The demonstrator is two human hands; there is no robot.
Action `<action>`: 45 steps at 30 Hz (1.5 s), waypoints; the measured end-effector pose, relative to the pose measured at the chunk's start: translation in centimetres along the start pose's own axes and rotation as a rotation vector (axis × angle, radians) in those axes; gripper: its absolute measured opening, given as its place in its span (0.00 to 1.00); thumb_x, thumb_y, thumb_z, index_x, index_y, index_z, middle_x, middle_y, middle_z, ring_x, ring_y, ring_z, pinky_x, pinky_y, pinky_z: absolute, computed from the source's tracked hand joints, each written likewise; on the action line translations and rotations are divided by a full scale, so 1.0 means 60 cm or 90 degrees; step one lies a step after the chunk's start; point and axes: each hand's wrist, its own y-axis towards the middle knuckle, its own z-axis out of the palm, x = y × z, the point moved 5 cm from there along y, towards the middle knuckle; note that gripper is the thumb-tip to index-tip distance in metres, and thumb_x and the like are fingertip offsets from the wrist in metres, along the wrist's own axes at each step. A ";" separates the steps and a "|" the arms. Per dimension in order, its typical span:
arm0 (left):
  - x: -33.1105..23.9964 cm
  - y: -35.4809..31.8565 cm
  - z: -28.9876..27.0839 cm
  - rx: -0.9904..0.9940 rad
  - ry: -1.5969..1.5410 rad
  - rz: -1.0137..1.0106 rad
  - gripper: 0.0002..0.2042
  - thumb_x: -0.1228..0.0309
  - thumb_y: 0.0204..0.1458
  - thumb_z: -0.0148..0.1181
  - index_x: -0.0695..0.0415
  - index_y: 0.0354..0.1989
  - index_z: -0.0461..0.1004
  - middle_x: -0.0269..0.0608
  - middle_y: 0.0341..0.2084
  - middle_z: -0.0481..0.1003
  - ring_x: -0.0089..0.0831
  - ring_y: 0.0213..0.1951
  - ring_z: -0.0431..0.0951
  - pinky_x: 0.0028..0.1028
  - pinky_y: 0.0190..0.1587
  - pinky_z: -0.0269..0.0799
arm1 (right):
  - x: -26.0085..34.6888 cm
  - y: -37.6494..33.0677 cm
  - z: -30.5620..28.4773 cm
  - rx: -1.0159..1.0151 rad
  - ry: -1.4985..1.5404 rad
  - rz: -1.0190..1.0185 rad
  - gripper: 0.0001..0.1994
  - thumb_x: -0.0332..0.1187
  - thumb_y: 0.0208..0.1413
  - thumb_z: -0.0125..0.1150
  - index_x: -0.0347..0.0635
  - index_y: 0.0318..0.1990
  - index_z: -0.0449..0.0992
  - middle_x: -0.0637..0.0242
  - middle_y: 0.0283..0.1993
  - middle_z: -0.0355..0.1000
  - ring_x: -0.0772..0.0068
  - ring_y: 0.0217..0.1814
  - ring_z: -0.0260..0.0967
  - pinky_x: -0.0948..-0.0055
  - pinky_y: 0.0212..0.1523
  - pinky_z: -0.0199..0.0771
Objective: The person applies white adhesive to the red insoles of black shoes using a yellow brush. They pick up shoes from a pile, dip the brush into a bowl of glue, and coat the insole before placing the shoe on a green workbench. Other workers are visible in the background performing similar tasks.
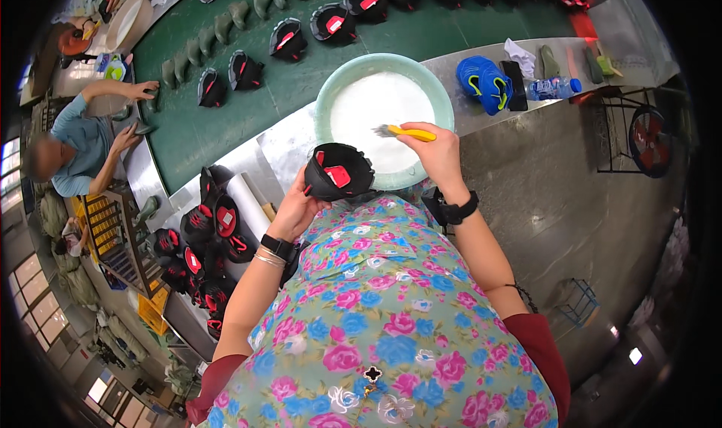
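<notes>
My left hand grips a black shoe upper with red patches inside, its opening facing up. The upper is beside the near left rim of a pale green basin, partly overlapping it in view. White liquid fills the basin. Pinched in my right hand is a paintbrush with a yellow handle. Its grey bristles are over the liquid; whether they touch the surface I cannot tell.
A green conveyor belt carries a row of black uppers and grey-green shoe forms. More uppers are piled at left. A blue shoe, phone and bottle lie right. A co-worker sits left.
</notes>
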 end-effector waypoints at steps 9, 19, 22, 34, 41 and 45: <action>-0.008 0.039 0.086 0.046 0.047 -0.004 0.29 0.84 0.61 0.44 0.48 0.71 0.56 0.38 0.53 0.73 0.28 0.43 0.78 0.30 0.40 0.78 | 0.056 0.001 -0.032 0.050 0.093 -0.065 0.08 0.29 0.49 0.72 0.37 0.37 0.84 0.61 0.33 0.81 0.75 0.33 0.79 0.76 0.37 0.77; -0.048 0.049 0.116 -0.022 0.202 0.223 0.27 0.84 0.60 0.44 0.56 0.70 0.58 0.43 0.61 0.69 0.34 0.60 0.72 0.36 0.62 0.71 | 0.047 -0.029 -0.058 0.052 0.041 0.085 0.14 0.40 0.48 0.73 0.36 0.27 0.83 0.63 0.17 0.74 0.75 0.19 0.72 0.73 0.24 0.71; -0.056 0.048 0.129 -0.016 0.214 0.257 0.28 0.85 0.60 0.44 0.57 0.70 0.57 0.43 0.60 0.69 0.34 0.60 0.72 0.34 0.60 0.73 | 0.078 -0.036 -0.067 0.057 0.087 0.047 0.14 0.40 0.48 0.73 0.36 0.27 0.83 0.62 0.17 0.74 0.74 0.19 0.72 0.73 0.24 0.71; -0.009 0.049 0.053 -0.011 -0.263 -0.058 0.19 0.58 0.63 0.38 0.60 0.44 0.72 0.42 0.19 0.72 0.25 0.12 0.61 0.20 0.11 0.51 | 0.177 0.023 -0.056 0.195 0.167 -0.184 0.08 0.29 0.50 0.72 0.36 0.36 0.83 0.64 0.31 0.80 0.80 0.32 0.75 0.80 0.35 0.73; -0.040 0.011 0.097 0.010 -0.235 -0.144 0.15 0.63 0.63 0.43 0.60 0.48 0.71 0.39 0.18 0.72 0.20 0.09 0.58 0.18 0.10 0.49 | 0.197 0.087 0.040 0.257 0.144 -0.250 0.09 0.34 0.48 0.72 0.37 0.31 0.83 0.63 0.25 0.78 0.78 0.25 0.74 0.77 0.29 0.72; -0.033 0.003 0.015 -0.125 -0.165 -0.099 0.12 0.66 0.64 0.43 0.56 0.41 0.74 0.33 0.22 0.72 0.20 0.13 0.61 0.18 0.13 0.50 | 0.109 0.094 0.058 0.289 -0.087 -0.096 0.13 0.40 0.47 0.71 0.37 0.26 0.82 0.61 0.18 0.75 0.73 0.19 0.74 0.71 0.24 0.71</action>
